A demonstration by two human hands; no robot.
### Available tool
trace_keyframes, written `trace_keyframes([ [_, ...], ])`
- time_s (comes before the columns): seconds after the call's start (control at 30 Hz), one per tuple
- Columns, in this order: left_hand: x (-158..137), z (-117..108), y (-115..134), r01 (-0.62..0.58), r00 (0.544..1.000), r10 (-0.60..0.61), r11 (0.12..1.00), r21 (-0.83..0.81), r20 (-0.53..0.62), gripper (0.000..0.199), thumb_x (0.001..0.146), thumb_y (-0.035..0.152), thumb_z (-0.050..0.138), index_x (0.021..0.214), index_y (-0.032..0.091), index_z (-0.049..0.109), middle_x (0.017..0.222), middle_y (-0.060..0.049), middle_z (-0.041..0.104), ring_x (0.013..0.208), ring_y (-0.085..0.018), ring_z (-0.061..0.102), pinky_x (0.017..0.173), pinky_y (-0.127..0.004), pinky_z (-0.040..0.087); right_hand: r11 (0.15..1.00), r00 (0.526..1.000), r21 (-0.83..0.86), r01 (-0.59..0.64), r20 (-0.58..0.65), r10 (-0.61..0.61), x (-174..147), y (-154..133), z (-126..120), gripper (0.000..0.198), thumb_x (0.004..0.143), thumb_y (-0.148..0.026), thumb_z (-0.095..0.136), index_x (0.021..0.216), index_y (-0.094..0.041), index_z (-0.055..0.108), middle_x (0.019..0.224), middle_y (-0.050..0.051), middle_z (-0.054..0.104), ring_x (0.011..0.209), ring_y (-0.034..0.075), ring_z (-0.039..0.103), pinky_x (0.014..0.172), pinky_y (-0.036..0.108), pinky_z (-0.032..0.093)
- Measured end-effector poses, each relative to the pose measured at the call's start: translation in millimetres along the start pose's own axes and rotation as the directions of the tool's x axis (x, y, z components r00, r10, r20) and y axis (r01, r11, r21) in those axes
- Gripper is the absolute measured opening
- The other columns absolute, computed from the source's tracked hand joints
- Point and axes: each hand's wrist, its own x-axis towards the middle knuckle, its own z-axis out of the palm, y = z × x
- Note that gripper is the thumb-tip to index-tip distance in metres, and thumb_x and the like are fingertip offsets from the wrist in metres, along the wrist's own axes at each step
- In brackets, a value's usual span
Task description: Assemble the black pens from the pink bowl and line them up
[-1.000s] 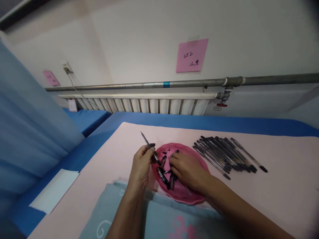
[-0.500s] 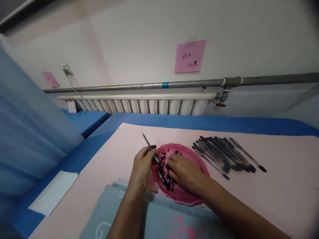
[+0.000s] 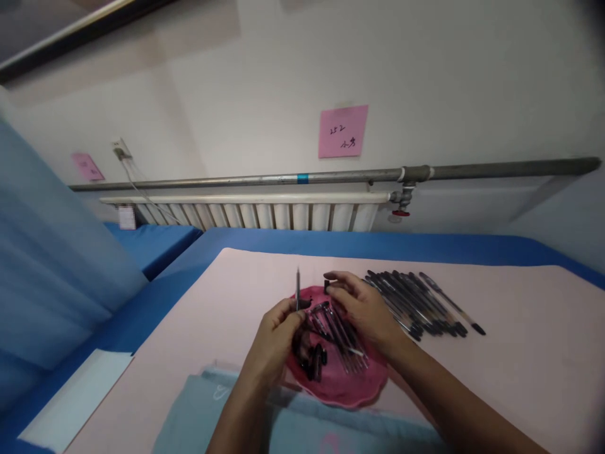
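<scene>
My left hand [image 3: 275,337] is closed on a pen [image 3: 297,291], whose slim tip points up, at the left rim of a pink scalloped dish [image 3: 352,394]. Over the dish's far right side, my right hand [image 3: 367,310] pinches a small black pen part [image 3: 326,287] between thumb and fingers; whether it is a cap or a grip I cannot tell. Inside the dish lie several clear pen pieces [image 3: 347,343] and several short black parts [image 3: 317,364]. Just beyond my right hand, a row of black-capped pens [image 3: 416,302] lies on the pink sheet.
The pink sheet [image 3: 198,315] covers a blue bed [image 3: 449,246]. Light blue cloth [image 3: 227,403] lies in front of the dish. White paper [image 3: 75,400] is at the left, beside a blue curtain [image 3: 51,284]. A radiator [image 3: 283,214] and a pipe [image 3: 227,181] run along the wall.
My right hand has risen out of the dish toward its far rim with a small black part, uncovering the clear pieces. The pen in my left hand has turned more upright.
</scene>
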Motion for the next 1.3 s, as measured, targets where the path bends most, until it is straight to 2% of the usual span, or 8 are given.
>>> trace_keyframes([
  [0.07, -2.8, 5.0, -2.7, 0.013, 0.998, -0.015, 1.0, 0.027, 0.066, 0.014, 0.074, 0.031, 0.058, 0.077, 0.017, 0.061, 0.053, 0.004, 0.05, 0.037, -0.005, 0.036, 0.038, -0.019, 0.024, 0.976, 0.996, 0.209, -0.063, -0.056, 0.076, 3.3, -3.3, -2.8, 0.029, 0.07, -0.033, 0.063, 0.095, -0.019, 0.063, 0.062, -0.005, 0.058, 0.05, 0.01, 0.048, 0.05, 0.024, 0.037],
  [0.13, -4.8, 9.0, -5.4, 0.044, 0.994, -0.046, 0.999, 0.026, 0.102, 0.014, 0.075, 0.032, 0.058, 0.077, 0.018, 0.06, 0.05, 0.006, 0.044, 0.035, -0.004, 0.03, 0.037, -0.019, 0.018, 0.925, 0.99, 0.373, -0.075, -0.086, 0.115, 4.8, -5.9, -3.2, 0.029, 0.066, -0.032, 0.068, 0.091, -0.019, 0.064, 0.063, -0.005, 0.057, 0.049, 0.008, 0.046, 0.048, 0.022, 0.035],
  [0.27, -6.8, 13.3, -7.2, 0.108, 0.985, -0.11, 0.994, 0.019, 0.13, 0.018, 0.074, 0.036, 0.06, 0.078, 0.019, 0.059, 0.047, 0.008, 0.037, 0.034, -0.003, 0.024, 0.037, -0.02, 0.012, 0.852, 0.985, 0.521, -0.048, -0.115, 0.126, 2.6, -11.0, 0.2, 0.029, 0.062, -0.029, 0.071, 0.088, -0.018, 0.064, 0.073, -0.001, 0.061, 0.061, 0.01, 0.053, 0.05, 0.02, 0.038],
  [0.4, -7.1, 14.6, -4.8, 0.127, 0.986, -0.129, 0.992, 0.019, 0.106, 0.02, 0.071, 0.038, 0.063, 0.075, 0.019, 0.059, 0.047, 0.008, 0.037, 0.034, -0.003, 0.021, 0.037, -0.021, 0.01, 0.868, 0.99, 0.495, -0.025, -0.106, 0.089, -1.1, -13.7, 2.2, 0.028, 0.064, -0.028, 0.071, 0.09, -0.018, 0.064, 0.073, -0.001, 0.061, 0.061, 0.011, 0.054, 0.05, 0.021, 0.039],
  [0.53, -6.9, 15.5, -3.7, 0.132, 0.984, -0.134, 0.991, 0.028, 0.116, 0.02, 0.072, 0.038, 0.062, 0.075, 0.02, 0.059, 0.047, 0.008, 0.037, 0.034, -0.003, 0.022, 0.037, -0.021, 0.01, 0.877, 0.983, 0.479, 0.027, -0.17, 0.063, -0.9, -12.7, 1.4, 0.028, 0.067, -0.029, 0.069, 0.092, -0.019, 0.063, 0.073, -0.001, 0.061, 0.06, 0.01, 0.052, 0.052, 0.022, 0.038],
  [0.97, -6.1, 13.0, -8.9, 0.131, 0.982, -0.136, 0.99, 0.05, 0.129, 0.015, 0.075, 0.033, 0.06, 0.073, 0.019, 0.057, 0.049, 0.006, 0.038, 0.035, -0.003, 0.025, 0.036, -0.02, 0.012, 0.886, 0.988, 0.463, -0.012, -0.131, 0.082, -1.1, -11.5, 1.2, 0.029, 0.066, -0.031, 0.07, 0.092, -0.019, 0.064, 0.073, -0.002, 0.061, 0.06, 0.01, 0.053, 0.053, 0.023, 0.039],
  [1.17, -6.6, 14.1, -6.7, 0.129, 0.982, -0.135, 0.99, 0.051, 0.129, 0.018, 0.074, 0.035, 0.062, 0.07, 0.018, 0.057, 0.048, 0.006, 0.039, 0.034, -0.004, 0.026, 0.036, -0.02, 0.011, 0.883, 0.98, 0.469, 0.02, -0.185, 0.076, 2.2, -7.5, -0.5, 0.028, 0.066, -0.029, 0.07, 0.091, -0.018, 0.064, 0.071, -0.002, 0.061, 0.057, 0.009, 0.05, 0.052, 0.022, 0.037],
  [1.3, -4.7, 12.4, -10.4, 0.135, 0.977, -0.142, 0.989, 0.057, 0.159, 0.017, 0.075, 0.035, 0.06, 0.072, 0.019, 0.055, 0.049, 0.007, 0.04, 0.034, -0.003, 0.027, 0.036, -0.019, 0.014, 0.896, 0.991, 0.445, -0.018, -0.11, 0.075, 0.4, -8.4, 0.5, 0.027, 0.066, -0.029, 0.07, 0.09, -0.019, 0.065, 0.069, -0.003, 0.059, 0.054, 0.009, 0.049, 0.05, 0.022, 0.037],
])
